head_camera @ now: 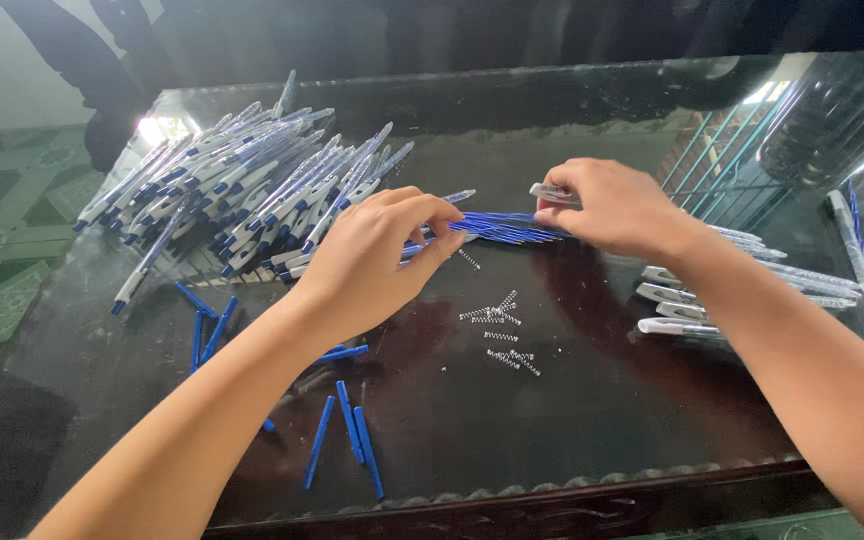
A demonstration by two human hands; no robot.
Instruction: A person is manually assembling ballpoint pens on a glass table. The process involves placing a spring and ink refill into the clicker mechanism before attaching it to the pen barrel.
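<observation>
1. Nearest the camera, two bare forearms reach forward over a dark, glossy glass worktop [572, 420] with a scalloped front edge.
2. At the middle of the worktop lies a bundle of thin blue refills [502, 228]; every place below is given relative to it.
3. Just left of the bundle, the left hand [377, 255] is curled, its fingertips pinched narrowly at the bundle's left end, seemingly on one refill; exactly what it grips is hidden by the fingers.
4. At the bundle's right end, the right hand [617, 208] is closed around a white pen barrel [552, 192], holding it just above the refills.
5. Judging by this, the step in hand looks like pairing a refill with a barrel; the next move would call for lining the thin refill up with the barrel's narrow opening.
6. Just in front of the bundle, towards the camera, small metal springs [500, 330] lie scattered.
7. Far left and behind the bundle sits a large heap of white and blue pens [242, 190].
8. Left and nearer the camera, loose blue pen parts [352, 430] lie apart from one another.
9. Right of the bundle, more white barrels [682, 310] lie in a loose row.
10. Open room is widest in front of the springs, up to the front edge; the loose blue parts lie near that edge.
</observation>
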